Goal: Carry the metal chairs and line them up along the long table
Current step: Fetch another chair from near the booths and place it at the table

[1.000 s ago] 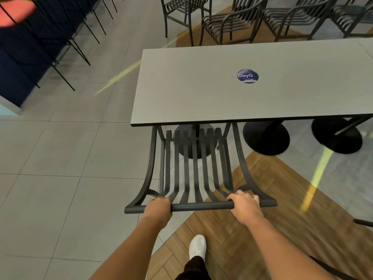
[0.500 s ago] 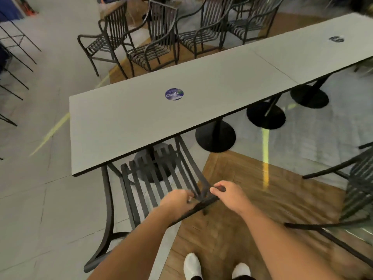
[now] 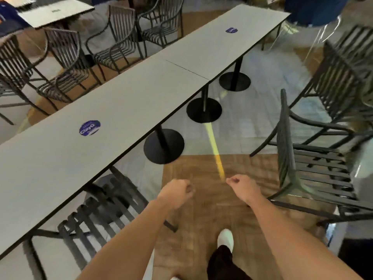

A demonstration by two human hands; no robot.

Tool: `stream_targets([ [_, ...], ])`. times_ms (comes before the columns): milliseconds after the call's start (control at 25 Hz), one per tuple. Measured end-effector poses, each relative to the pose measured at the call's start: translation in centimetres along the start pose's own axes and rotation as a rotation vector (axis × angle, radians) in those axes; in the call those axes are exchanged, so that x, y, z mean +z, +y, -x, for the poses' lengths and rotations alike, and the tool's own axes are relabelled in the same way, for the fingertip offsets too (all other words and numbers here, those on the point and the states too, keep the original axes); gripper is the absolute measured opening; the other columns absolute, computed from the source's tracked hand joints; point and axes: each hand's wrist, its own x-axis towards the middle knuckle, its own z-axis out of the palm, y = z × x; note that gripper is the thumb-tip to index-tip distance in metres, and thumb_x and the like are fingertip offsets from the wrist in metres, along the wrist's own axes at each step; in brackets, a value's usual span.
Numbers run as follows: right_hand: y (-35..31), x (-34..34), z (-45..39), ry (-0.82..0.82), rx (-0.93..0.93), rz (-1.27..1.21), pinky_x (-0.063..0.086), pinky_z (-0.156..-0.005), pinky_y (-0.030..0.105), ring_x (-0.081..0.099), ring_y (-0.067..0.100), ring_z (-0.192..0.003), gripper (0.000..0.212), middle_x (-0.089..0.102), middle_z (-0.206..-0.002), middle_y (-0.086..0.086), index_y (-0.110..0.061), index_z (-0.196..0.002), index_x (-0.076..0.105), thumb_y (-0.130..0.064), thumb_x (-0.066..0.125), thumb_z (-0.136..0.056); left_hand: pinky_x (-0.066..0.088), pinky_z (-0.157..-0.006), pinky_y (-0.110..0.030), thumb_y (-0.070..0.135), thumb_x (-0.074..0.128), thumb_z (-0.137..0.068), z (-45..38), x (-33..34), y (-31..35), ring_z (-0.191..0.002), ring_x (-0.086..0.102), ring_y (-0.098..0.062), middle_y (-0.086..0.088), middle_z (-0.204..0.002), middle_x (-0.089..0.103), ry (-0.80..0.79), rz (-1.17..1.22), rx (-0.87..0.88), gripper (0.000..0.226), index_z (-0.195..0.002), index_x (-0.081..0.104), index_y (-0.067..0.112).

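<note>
Head view: one metal chair [image 3: 96, 215] sits tucked under the long worktop [image 3: 113, 118] at lower left, apart from both hands. The left hand [image 3: 177, 191] and right hand [image 3: 242, 186] hover over the wooden floor at lower centre, fingers loosely curled, holding nothing. A second chair [image 3: 314, 170] stands at right, facing away from the worktop. Likely next: grip its backrest with both hands, lift cleanly, turn it, and set it beside the first, clear of the round table bases [image 3: 163, 146].
</note>
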Motion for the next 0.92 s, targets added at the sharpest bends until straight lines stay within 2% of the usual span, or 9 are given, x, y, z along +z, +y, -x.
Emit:
stream_targets([
  [80, 1.9, -3.1, -1.9, 0.016, 0.03, 0.003, 0.045, -0.082, 0.03, 0.059, 0.016, -0.091, 0.033, 0.071, -0.113, 0.0, -0.019, -0.118, 0.069, -0.045, 0.057, -0.101, 0.057, -0.089, -0.038, 0.044, 0.054, -0.102, -3.4, 0.2, 2.9, -0.094, 0.067, -0.014, 0.005, -0.106, 0.072, -0.009, -0.017, 0.006, 0.03, -0.115, 0.069, 0.023],
  [120, 2.8, -4.7, -2.7, 0.017, 0.046, 0.02, 0.045, -0.082, 0.031, 0.059, 0.015, -0.091, 0.033, 0.07, -0.112, -0.001, -0.019, -0.118, 0.068, -0.045, 0.057, -0.101, 0.058, -0.088, -0.039, 0.045, 0.053, -0.101, -5.2, 0.2, 4.6, -0.092, 0.066, -0.013, 0.005, -0.104, 0.072, -0.013, -0.035, 0.012, 0.03, -0.114, 0.069, 0.024],
  [240, 5.7, -9.3, -5.5, 0.055, 0.064, 0.056, 0.05, -0.095, 0.035, 0.064, 0.02, -0.109, 0.037, 0.07, -0.12, 0.001, -0.019, -0.125, 0.068, -0.045, 0.057, -0.1, 0.057, -0.089, -0.038, 0.044, 0.051, -0.101, -10.2, -0.2, 10.1, -0.095, 0.066, -0.015, 0.006, -0.107, 0.072, -0.06, -0.088, 0.047, 0.03, -0.116, 0.069, 0.025],
  [320, 7.5, -11.9, -6.7, 0.098, 0.089, 0.048, 0.052, -0.098, 0.038, 0.065, 0.021, -0.111, 0.036, 0.071, -0.12, 0.0, -0.022, -0.125, 0.068, -0.046, 0.057, -0.1, 0.054, -0.088, -0.035, 0.042, 0.052, -0.102, -12.8, -0.3, 13.7, -0.099, 0.065, -0.016, 0.007, -0.108, 0.07, -0.095, -0.119, 0.088, 0.028, -0.117, 0.069, 0.027],
  [680, 12.1, -18.6, -11.1, 0.268, 0.184, 0.082, 0.056, -0.088, 0.042, 0.06, 0.025, -0.101, 0.025, 0.063, -0.111, 0.003, -0.025, -0.11, 0.069, -0.042, 0.053, -0.101, 0.055, -0.091, -0.039, 0.042, 0.051, -0.102, -23.6, -1.2, 26.0, -0.098, 0.065, -0.016, 0.005, -0.108, 0.071, -0.224, -0.211, 0.329, 0.03, -0.117, 0.07, 0.025],
  [800, 13.0, -19.7, -13.4, 0.285, 0.282, 0.052, 0.055, -0.094, 0.044, 0.059, 0.026, -0.11, 0.034, 0.063, -0.122, 0.003, -0.027, -0.124, 0.064, -0.048, 0.053, -0.1, 0.052, -0.095, -0.036, 0.039, 0.05, -0.103, -28.1, -1.4, 29.0, -0.107, 0.065, -0.019, 0.003, -0.116, 0.071, -0.261, -0.271, 0.42, 0.032, -0.122, 0.069, 0.021],
  [920, 13.4, -20.4, -16.2, 0.195, 0.375, 0.001, 0.054, -0.096, 0.045, 0.059, 0.029, -0.116, 0.053, 0.058, -0.131, 0.005, -0.027, -0.141, 0.051, -0.057, 0.053, -0.097, 0.05, -0.1, -0.038, 0.037, 0.05, -0.104, -33.2, -2.4, 32.3, -0.115, 0.063, -0.022, 0.0, -0.128, 0.068, -0.299, -0.351, 0.536, 0.034, -0.13, 0.066, 0.022],
])
